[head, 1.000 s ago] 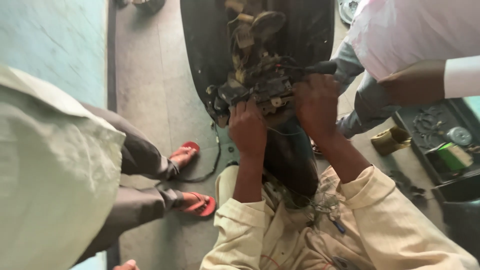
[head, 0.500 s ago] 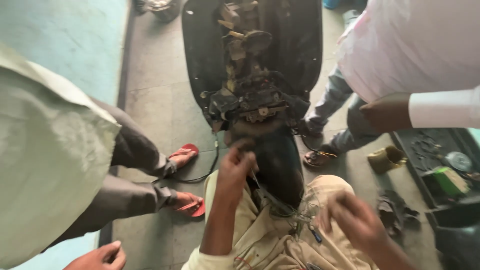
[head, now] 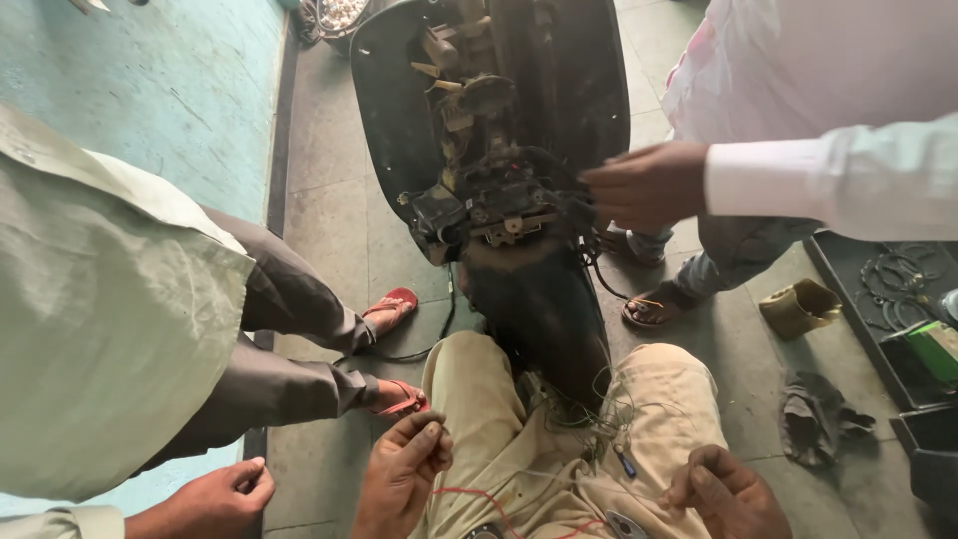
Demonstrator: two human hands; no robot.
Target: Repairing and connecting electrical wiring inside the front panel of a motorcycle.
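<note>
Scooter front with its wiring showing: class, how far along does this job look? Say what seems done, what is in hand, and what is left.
Done: the scooter is opened up, its wiring block bare. In hand: a co-worker's hand touches the block; the person's left hand and right hand rest on their lap by loose wires, gripping nothing I can make out. Left: the loose wires are not tidied and no cover is on.

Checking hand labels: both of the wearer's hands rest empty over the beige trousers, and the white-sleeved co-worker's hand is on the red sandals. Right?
Not quite. In the head view the white-sleeved co-worker's hand is at the black scooter's exposed wiring, not the red sandals. The rest holds: left hand, right hand.
</note>
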